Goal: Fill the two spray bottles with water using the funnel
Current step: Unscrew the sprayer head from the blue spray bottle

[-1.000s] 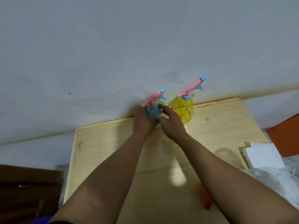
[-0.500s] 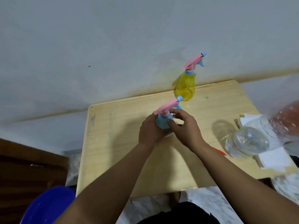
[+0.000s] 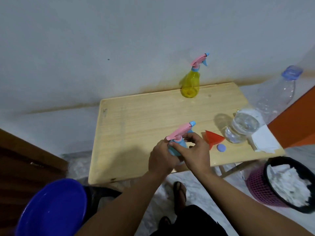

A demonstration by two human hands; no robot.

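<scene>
While both hands work at the near edge of the wooden table (image 3: 136, 116), I see the blue spray bottle (image 3: 175, 149) held between them, its pink trigger head (image 3: 179, 132) pointing up and to the right. My left hand (image 3: 162, 159) wraps its curled fingers around the bottle's body from the left. My right hand (image 3: 196, 155) has its fingers curled at the neck just under the trigger head, thumb pressed against the blue plastic. Just to the right, the red funnel (image 3: 214, 137) lies on its side on the table, with a small lilac cap (image 3: 272, 148) beside it. Past those stands a clear water bottle (image 3: 242, 129), uncapped, and a second clear bottle (image 3: 279, 94) leans behind it. Far back, near the wall, the yellow spray bottle (image 3: 190, 84) stands upright, well apart from my hands.
</scene>
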